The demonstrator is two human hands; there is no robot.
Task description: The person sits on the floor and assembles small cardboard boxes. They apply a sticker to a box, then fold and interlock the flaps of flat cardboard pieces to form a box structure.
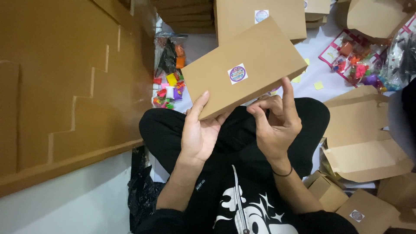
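Hands (pixel 234 125) grip box (pixel 245 69); toy bags (pixel 170 82) beyond

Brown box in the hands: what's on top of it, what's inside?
A round purple sticker sits on top of the closed brown box, held by the left hand and right hand. Its contents are hidden.

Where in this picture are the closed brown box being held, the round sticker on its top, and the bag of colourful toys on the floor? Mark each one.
closed brown box (pixel 260 56): head view, on its bare top face.
round sticker (pixel 237 73): head view, at its centre.
bag of colourful toys (pixel 170 84): head view, on the clear plastic middle.
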